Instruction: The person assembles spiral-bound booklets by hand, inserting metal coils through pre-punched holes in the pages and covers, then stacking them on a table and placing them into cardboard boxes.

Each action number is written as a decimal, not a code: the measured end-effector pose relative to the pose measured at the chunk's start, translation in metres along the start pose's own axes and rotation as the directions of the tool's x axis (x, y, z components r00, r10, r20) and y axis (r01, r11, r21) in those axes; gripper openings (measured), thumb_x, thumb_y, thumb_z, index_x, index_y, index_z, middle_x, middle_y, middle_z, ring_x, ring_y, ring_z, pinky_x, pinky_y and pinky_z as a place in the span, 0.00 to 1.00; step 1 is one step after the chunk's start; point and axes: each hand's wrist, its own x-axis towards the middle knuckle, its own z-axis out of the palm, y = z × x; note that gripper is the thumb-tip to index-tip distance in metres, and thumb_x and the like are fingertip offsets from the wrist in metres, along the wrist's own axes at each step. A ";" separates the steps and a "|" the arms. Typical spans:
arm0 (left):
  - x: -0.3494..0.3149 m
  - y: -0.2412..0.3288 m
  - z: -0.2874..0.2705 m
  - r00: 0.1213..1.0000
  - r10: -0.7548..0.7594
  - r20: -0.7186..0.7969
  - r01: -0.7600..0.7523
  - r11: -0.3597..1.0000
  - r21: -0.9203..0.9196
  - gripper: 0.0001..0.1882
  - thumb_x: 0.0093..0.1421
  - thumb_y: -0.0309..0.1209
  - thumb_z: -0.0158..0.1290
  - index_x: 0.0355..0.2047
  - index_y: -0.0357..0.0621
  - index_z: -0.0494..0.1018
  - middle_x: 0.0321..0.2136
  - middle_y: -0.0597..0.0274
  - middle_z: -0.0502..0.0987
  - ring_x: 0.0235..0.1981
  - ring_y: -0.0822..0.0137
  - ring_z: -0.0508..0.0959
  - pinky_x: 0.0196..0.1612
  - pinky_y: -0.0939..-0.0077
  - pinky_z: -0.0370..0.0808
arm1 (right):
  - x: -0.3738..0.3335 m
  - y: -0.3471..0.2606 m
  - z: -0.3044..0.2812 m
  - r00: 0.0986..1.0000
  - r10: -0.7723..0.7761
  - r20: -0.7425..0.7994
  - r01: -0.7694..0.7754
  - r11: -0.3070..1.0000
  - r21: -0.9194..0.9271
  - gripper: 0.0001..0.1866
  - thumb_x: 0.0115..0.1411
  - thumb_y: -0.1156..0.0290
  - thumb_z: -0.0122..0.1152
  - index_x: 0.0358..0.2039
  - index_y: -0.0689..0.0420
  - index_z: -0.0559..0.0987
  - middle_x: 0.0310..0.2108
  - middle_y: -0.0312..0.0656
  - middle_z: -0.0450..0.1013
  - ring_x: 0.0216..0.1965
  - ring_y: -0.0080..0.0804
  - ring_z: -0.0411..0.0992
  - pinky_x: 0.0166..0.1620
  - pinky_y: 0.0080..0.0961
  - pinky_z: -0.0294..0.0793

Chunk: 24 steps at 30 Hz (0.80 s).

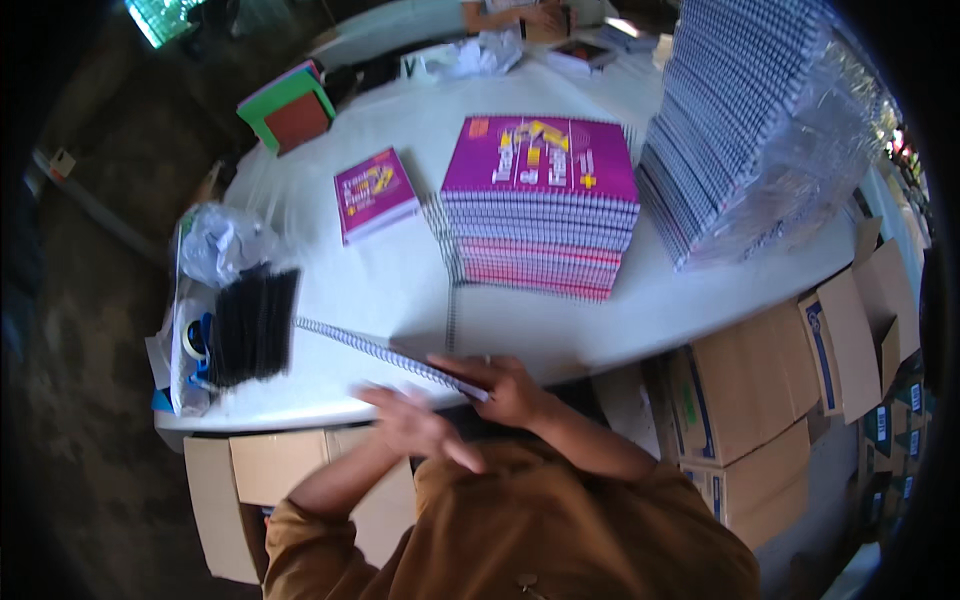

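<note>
At the near desk [400, 290] edge, both hands clamp one spiral-bound notebook [390, 352], right hand [505, 385] gripping, left hand [415, 425] blurred; binding alignment appears underway.

A spiral-bound notebook [395, 358] with a white spine lies tilted on edge at the table's near rim.

Landmark: the purple stack [540, 205]. Left of it, a strip of bare table [400, 280] runs between it and the single purple book [375, 193]. Nearer than it, a bare strip reaches the table edge. Right of it, the tall wrapped stack [745, 120] blocks. Far left, black combs [253, 325] and a plastic bag [215, 240] crowd the edge.
</note>
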 end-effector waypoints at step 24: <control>0.113 -0.014 -0.032 0.652 0.289 0.701 -0.072 0.944 -0.322 0.11 0.42 0.30 0.62 0.29 0.47 0.76 0.27 0.70 0.76 0.31 0.66 0.76 0.47 0.67 0.65 | 0.006 0.007 0.000 0.945 0.308 0.112 -0.327 0.909 0.257 0.05 0.54 0.75 0.56 0.32 0.61 0.75 0.24 0.52 0.73 0.26 0.48 0.73 0.30 0.29 0.71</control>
